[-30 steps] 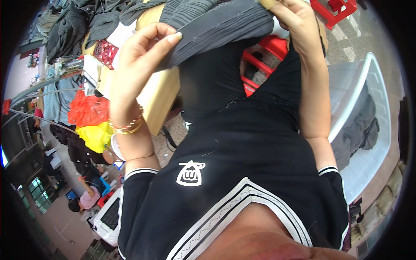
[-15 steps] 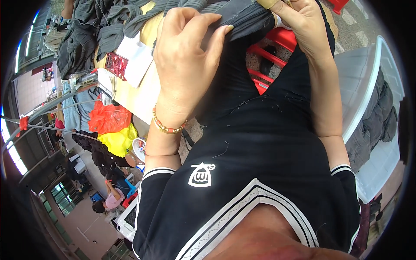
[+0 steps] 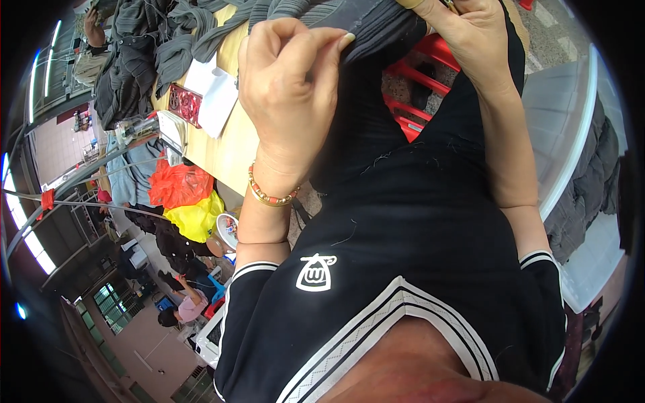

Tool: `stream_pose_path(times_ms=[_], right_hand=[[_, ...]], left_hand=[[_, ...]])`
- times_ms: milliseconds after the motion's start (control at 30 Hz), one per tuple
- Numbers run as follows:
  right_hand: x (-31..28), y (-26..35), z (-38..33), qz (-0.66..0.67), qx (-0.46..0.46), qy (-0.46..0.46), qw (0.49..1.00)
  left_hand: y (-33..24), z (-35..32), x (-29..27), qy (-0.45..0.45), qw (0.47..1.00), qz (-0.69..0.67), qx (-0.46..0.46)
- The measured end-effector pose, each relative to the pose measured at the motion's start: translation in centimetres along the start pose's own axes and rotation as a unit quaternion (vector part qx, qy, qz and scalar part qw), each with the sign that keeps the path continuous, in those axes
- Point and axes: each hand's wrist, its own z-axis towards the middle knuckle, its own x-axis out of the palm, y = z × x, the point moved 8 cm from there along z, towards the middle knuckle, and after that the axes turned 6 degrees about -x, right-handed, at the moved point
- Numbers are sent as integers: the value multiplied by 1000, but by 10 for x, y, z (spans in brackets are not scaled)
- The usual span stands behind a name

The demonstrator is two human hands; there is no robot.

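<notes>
A dark grey ribbed knit garment (image 3: 384, 32) lies over the table edge and my lap at the top of the view. My left hand (image 3: 289, 94), with a gold and orange bracelet at the wrist, pinches the fabric edge between thumb and forefinger. To the right, my right hand (image 3: 474, 50) is closed at the garment's other side. Something yellowish shows at its fingertips, but the picture's top edge cuts it off, so its kind stays hidden.
On the wooden table (image 3: 222, 158) are more grey knits (image 3: 127, 80), white paper (image 3: 218, 101) and a red patterned box (image 3: 185, 105). Red and yellow plastic bags (image 3: 180, 185) sit left. A translucent bin (image 3: 561, 161) with grey garments stands right. A person (image 3: 191, 305) sits far left.
My left thumb and forefinger, apart before, have come together on the fabric. The right hand stays near the same spot. The whole view has shifted slightly.
</notes>
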Motion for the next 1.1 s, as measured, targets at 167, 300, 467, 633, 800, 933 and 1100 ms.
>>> stream_pose_path(times_ms=[167,300,467,633,800,933,1100], right_hand=[[-2,0,-2,-46,-3,2,999],[5,-18,-9,-47,111,20,992],[13,-3,-21,-37,120,49,991],[15,34,-16,-185,29,65,980],[18,40,-18,-208,-14,89,974],[24,45,-16,-201,-37,101,974],[45,53,5,-67,-211,44,974]], left_hand=[[3,1,3,-14,1000,-8,-14],[5,4,2,-20,998,-41,-45],[1,7,3,32,998,-23,-47],[3,11,4,40,998,-19,-49],[2,11,3,24,998,-25,-43],[1,10,1,18,999,-23,-27],[2,10,0,11,999,-27,-18]])
